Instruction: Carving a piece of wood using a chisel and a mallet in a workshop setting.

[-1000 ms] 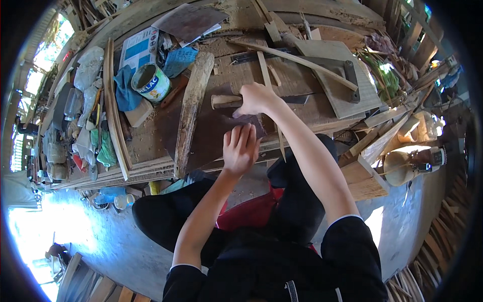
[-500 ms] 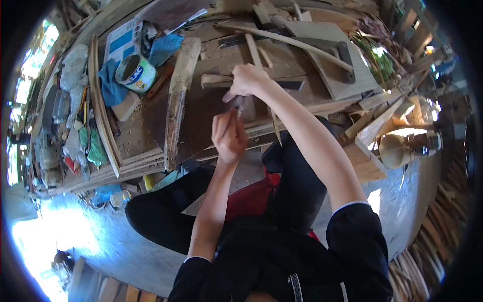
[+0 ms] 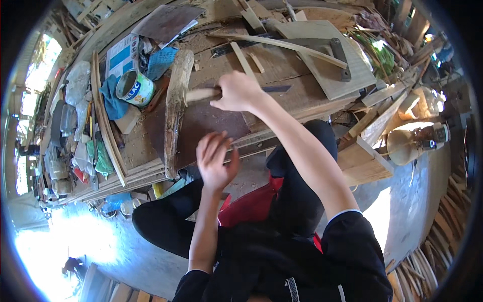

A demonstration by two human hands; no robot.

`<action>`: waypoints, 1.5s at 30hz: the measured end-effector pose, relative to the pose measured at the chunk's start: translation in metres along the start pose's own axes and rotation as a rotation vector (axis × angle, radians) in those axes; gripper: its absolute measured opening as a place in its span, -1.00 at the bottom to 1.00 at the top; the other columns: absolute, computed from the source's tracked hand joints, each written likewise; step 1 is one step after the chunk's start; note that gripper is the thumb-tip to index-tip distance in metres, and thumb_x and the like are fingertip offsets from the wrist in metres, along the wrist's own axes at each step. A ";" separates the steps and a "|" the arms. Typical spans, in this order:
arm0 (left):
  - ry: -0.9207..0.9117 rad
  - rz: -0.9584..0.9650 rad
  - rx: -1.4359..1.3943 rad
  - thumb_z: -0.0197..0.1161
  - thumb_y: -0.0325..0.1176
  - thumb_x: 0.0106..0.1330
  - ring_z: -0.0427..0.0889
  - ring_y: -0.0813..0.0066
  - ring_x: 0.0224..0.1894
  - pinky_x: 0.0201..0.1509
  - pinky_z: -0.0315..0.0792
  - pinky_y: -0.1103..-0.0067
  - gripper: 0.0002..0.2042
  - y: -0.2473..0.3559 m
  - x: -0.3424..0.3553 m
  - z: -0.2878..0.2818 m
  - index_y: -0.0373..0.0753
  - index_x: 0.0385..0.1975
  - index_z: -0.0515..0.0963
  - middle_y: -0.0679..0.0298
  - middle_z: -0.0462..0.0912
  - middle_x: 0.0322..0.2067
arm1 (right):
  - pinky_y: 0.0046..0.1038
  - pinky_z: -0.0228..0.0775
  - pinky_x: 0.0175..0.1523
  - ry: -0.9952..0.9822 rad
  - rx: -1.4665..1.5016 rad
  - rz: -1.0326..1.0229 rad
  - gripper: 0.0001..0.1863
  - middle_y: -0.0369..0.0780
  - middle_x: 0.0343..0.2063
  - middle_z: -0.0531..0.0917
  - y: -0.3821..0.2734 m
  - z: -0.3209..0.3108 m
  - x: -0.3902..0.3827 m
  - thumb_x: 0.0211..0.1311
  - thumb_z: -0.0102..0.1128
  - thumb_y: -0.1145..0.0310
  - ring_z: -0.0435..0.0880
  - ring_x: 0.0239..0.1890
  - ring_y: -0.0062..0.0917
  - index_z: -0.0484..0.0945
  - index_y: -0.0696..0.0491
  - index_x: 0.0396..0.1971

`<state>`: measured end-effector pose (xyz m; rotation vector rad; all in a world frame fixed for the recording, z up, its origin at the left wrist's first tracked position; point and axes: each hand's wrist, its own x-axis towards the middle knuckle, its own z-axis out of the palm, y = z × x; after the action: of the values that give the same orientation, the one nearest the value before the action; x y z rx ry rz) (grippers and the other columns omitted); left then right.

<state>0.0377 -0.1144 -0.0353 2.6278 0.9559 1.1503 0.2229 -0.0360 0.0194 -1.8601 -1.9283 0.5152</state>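
Right hand (image 3: 236, 91): clenched on pale wooden handle (image 3: 200, 94), lying across dark board (image 3: 211, 121) on workbench (image 3: 302, 95). Left hand (image 3: 215, 160): fingers spread, empty, at bench's near edge. Paint tin (image 3: 134, 87) well left

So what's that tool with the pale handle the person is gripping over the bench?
It looks like a knife or chisel-like tool: a pale, rounded wooden handle sticks out left of the right hand, and a dark, flat blade tapers to a point on the other side. It lies roughly level above the dark board on the cluttered workbench. The fist is closed around its middle; whether the blade touches wood is unclear. The left hand hovers open nearby, not touching it.
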 end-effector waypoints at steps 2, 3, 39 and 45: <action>0.093 -0.060 0.133 0.31 -0.45 0.01 0.49 0.12 -0.01 0.13 0.30 0.29 -0.82 -0.014 -0.001 -0.023 -0.26 -0.35 0.61 0.17 0.62 -0.16 | -0.48 0.45 -0.43 0.063 0.339 -0.006 -0.66 -0.22 -0.66 0.63 0.000 -0.018 -0.003 -0.01 0.36 0.13 0.62 -0.58 -0.53 0.64 0.12 -0.41; 0.093 -0.117 0.271 0.31 -0.40 0.02 0.48 0.10 -0.02 0.11 0.31 0.28 -0.77 -0.024 0.000 -0.034 -0.26 -0.28 0.58 0.14 0.59 -0.16 | -0.58 0.35 -0.52 0.173 0.555 -0.087 -0.67 -0.33 -0.67 0.58 0.001 -0.026 -0.008 0.05 0.33 0.17 0.55 -0.62 -0.62 0.61 0.14 -0.35; -0.500 -0.711 0.425 0.27 -0.07 0.03 0.59 -0.13 -0.18 -0.11 0.46 0.18 -0.56 -0.086 0.025 -0.075 -0.36 -0.31 0.42 -0.15 0.61 -0.34 | -0.65 0.00 -0.63 0.105 1.440 -0.421 -0.85 -0.42 -0.72 0.41 -0.056 0.024 0.008 0.14 0.30 0.46 0.27 -0.71 -0.80 0.50 0.12 -0.52; -0.423 -0.793 0.198 0.29 -0.20 0.02 0.64 -0.01 -0.44 -0.33 0.51 0.26 -0.67 -0.101 0.038 -0.079 -0.38 -0.46 0.45 -0.06 0.61 -0.47 | -0.65 0.02 -0.61 0.112 1.360 -0.432 -0.87 -0.43 -0.67 0.43 -0.056 0.027 0.003 0.13 0.30 0.47 0.28 -0.68 -0.81 0.50 0.10 -0.49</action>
<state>-0.0479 -0.0226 0.0096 2.0910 1.8062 0.3115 0.1615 -0.0352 0.0265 -0.5655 -1.2038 1.1293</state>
